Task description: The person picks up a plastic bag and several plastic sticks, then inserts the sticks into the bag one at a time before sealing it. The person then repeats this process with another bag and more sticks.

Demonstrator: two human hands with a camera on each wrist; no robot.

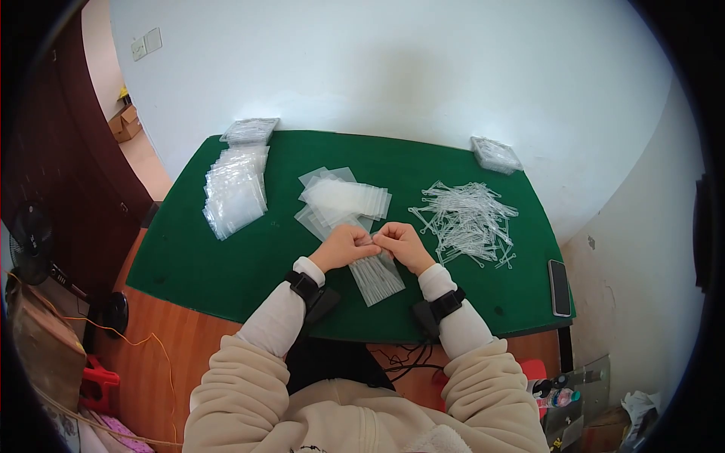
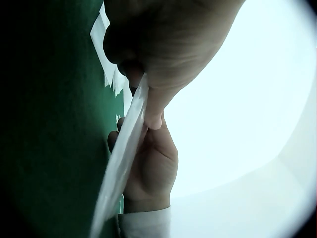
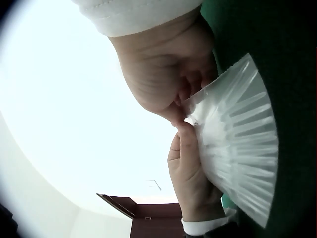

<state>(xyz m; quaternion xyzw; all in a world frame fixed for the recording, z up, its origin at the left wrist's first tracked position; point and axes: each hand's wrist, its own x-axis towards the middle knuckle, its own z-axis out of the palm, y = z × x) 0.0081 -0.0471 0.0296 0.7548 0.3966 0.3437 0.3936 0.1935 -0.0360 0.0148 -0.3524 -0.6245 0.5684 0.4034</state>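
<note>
Both hands pinch the top edge of a clear plastic bag (image 1: 377, 283), thumbs and fingertips close together. My left hand (image 1: 343, 248) grips one side of the bag's mouth and my right hand (image 1: 408, 247) the other. Inside the bag lie several thin clear plastic sticks, fanned out side by side in the right wrist view (image 3: 242, 144). From the left wrist, the bag (image 2: 119, 158) shows edge-on, slanting down from the fingers. Just beyond the hands is a spread stack of flat clear bags (image 1: 343, 200). A loose heap of clear sticks with looped ends (image 1: 472, 223) lies to the right.
On the left of the green table (image 1: 174, 257) is an overlapping row of clear bags (image 1: 238, 192). Clear packs stand at the back left (image 1: 253, 130) and back right (image 1: 495, 155). A phone (image 1: 559, 288) lies by the right edge. A white wall rises behind.
</note>
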